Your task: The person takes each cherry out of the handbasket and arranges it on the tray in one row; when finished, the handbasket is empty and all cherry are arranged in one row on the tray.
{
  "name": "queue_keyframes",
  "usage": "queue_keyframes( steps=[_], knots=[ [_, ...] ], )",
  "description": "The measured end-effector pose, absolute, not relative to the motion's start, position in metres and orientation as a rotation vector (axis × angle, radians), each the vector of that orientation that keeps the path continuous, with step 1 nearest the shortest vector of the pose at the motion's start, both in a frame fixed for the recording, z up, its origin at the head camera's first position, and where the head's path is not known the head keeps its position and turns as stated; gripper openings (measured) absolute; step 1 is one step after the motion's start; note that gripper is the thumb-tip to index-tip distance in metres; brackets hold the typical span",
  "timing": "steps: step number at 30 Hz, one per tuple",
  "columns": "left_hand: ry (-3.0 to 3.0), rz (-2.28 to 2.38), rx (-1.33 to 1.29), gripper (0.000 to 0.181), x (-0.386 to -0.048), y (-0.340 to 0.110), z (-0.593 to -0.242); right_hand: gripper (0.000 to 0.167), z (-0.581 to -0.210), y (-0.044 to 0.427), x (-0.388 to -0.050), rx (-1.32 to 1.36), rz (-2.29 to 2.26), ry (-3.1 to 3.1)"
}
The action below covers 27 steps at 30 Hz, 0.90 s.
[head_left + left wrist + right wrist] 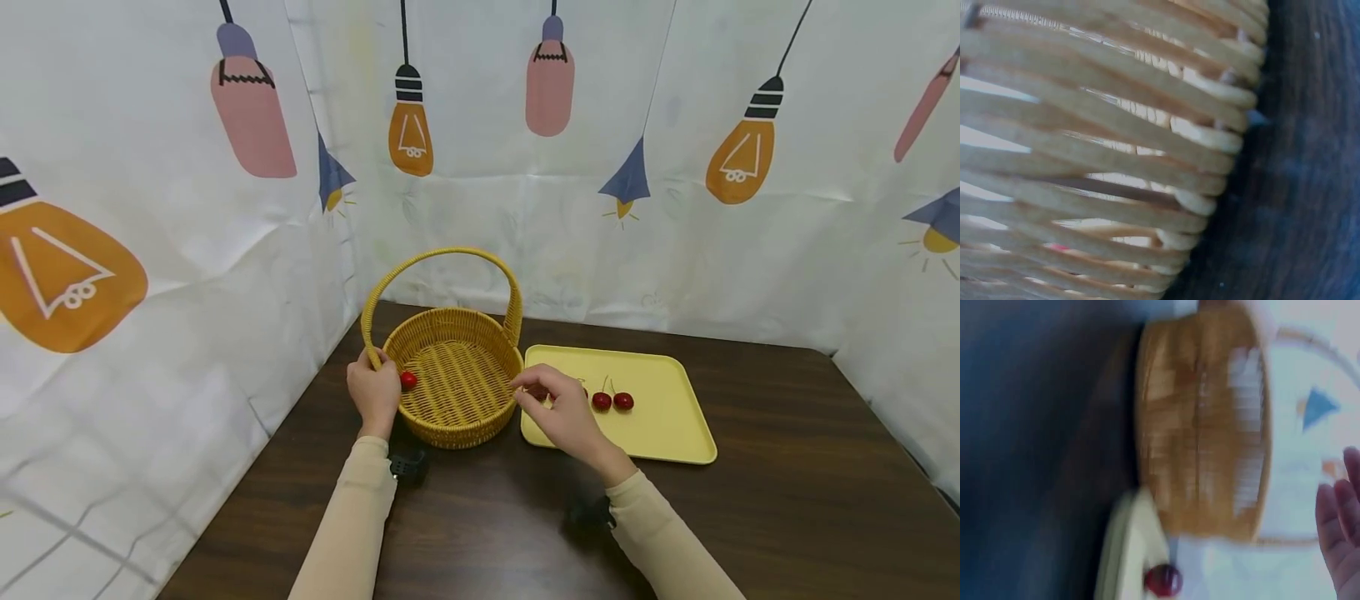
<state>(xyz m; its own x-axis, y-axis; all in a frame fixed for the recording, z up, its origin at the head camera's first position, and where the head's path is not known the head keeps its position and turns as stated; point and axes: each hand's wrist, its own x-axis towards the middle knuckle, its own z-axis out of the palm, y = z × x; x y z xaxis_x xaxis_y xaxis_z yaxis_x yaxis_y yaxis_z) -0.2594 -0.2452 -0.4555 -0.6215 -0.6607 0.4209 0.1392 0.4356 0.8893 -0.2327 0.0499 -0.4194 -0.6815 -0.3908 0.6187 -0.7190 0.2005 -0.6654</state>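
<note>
A yellow woven basket (pixel 457 435) with a tall arched handle stands on the table. My left hand (pixel 375 392) grips its left rim at the foot of the handle; the left wrist view shows only the woven wall (pixel 1097 131) close up. One red cherry (pixel 408 381) lies inside the basket, near that hand. My right hand (pixel 562 412) hovers between the basket and a yellow tray (pixel 667 417), its fingers relaxed and holding nothing visible. Several dark red cherries (pixel 623 402) with stems lie on the tray, some partly hidden behind this hand. The right wrist view is blurred.
The dark wooden table (pixel 795 467) runs on to the right of the tray and in front of the basket. A white curtain (pixel 465 217) printed with lamps and bulbs hangs behind and on the left.
</note>
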Motion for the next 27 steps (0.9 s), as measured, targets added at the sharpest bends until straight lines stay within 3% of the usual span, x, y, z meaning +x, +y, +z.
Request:
queue_keyframes(
  steps=[15,27],
  knots=[
    [-1.894,-1.297,0.456,0.021,-0.257,-0.247,-0.458,0.016,-0.425,-0.043,-0.240,1.137,1.197,-2.522],
    [-1.890,-1.292,0.464,0.020,-0.258,-0.244,-0.455,0.032,-0.418,-0.099,-0.258,1.149,0.969,-2.856]
  ],
)
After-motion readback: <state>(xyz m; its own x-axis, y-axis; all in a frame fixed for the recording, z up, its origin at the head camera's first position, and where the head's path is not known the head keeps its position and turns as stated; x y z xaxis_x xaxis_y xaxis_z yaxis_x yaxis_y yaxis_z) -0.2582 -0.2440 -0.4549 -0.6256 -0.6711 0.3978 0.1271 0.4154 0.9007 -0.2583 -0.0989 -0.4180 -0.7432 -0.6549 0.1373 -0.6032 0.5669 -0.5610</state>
